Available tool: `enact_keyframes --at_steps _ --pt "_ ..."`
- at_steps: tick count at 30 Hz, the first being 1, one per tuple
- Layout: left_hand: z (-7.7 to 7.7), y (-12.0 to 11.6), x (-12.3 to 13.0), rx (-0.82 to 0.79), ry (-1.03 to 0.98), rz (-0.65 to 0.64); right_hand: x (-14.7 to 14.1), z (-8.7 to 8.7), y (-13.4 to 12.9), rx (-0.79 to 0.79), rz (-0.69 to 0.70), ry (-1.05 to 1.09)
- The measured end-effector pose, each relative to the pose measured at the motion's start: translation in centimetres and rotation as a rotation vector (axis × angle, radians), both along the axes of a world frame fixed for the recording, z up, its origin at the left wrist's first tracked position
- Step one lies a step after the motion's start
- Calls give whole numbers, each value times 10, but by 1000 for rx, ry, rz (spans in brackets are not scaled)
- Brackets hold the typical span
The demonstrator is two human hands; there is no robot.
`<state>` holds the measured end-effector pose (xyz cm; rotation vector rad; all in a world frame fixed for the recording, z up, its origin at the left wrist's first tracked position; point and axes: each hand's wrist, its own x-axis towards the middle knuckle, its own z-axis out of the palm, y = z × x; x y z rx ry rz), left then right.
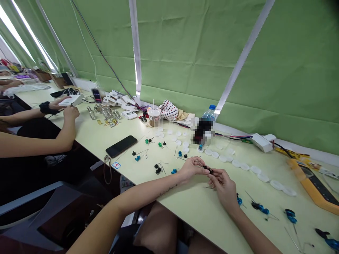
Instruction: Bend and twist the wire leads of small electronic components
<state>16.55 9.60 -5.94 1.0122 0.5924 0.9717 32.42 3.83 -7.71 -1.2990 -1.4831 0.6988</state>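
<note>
Above the pale table (pixel 185 204), my left hand (pixel 192 167) and my right hand (pixel 224 183) meet, their fingers closed on the two sides of one small black part (pixel 208 169). Its details are too small to tell. Left of my hands lie small blue parts (pixel 174 171), black parts (pixel 158 170), green parts (pixel 160 144) and thin bent metal pins. More blue and black pieces (pixel 262 209) with metal wires lie to the right of my right forearm. A curved row of small clear-white cups (pixel 244 166) runs behind my hands.
A black phone (pixel 121 146) lies at left, with a lidded drink cup (pixel 154 118) and a blue-capped bottle (pixel 209 113) farther back. An orange meter (pixel 316 187) is at right, near a white box with cables (pixel 262 141). Another person's hands (pixel 69 107) hold a white box at far left.
</note>
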Motion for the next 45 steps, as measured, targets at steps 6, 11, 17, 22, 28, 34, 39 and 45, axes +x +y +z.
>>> enact_keyframes --at_steps 6,11,17,22,28,34,39,45 --pt "2 -4 2 -34 -60 -3 3 0 -1 71 -44 -114" --pt "6 -5 2 -53 -106 5 0 5 -4 85 -101 -184" --pt "1 -4 2 -45 -92 2 2 4 -4 119 -81 -207" --pt "-1 -3 3 -50 -97 -1 6 0 -1 113 -59 -179" --pt "3 -6 2 -46 -85 -6 8 -1 -3 78 -47 -142" --pt "3 -8 5 -35 -69 -2 10 -1 -4 72 -63 -86" --pt "5 -9 5 -19 -48 1 9 2 -5 68 -61 -66" --pt "8 -10 5 -1 -33 -14 8 6 -6 52 -69 -69"
